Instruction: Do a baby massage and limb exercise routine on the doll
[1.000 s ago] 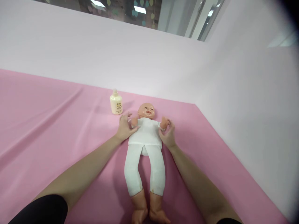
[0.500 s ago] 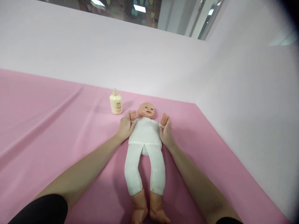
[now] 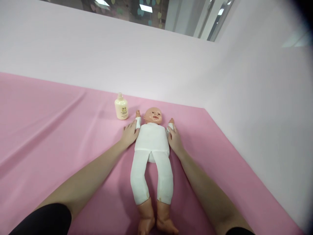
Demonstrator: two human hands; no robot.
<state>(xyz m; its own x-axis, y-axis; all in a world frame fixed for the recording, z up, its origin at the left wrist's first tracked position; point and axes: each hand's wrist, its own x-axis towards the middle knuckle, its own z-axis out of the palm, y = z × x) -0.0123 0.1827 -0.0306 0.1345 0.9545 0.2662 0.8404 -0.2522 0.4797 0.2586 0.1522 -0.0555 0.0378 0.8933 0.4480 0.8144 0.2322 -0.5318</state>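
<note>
A baby doll (image 3: 152,138) with a soft white body lies on its back, head away from me and feet towards me. My left hand (image 3: 129,133) is closed around the doll's arm on the left, at the white sleeve, with the thumb on the near side. On the other side, my right hand (image 3: 175,139) grips the doll's other arm around its sleeve. Both of the doll's small hands stick out beyond my fingers, beside its head. Part of each doll arm is hidden by my hands.
A cream-coloured lotion bottle (image 3: 121,108) stands upright to the left of the doll's head. Pink cloth (image 3: 80,140) with a few creases covers the surface. White walls (image 3: 102,55) rise behind it and on the right, with a window (image 3: 132,11) above the back one.
The doll's hand on the left has moved up and away from me, and more of both sleeves shows. My fingers now sit lower on its arms. The bottle stays in place.
</note>
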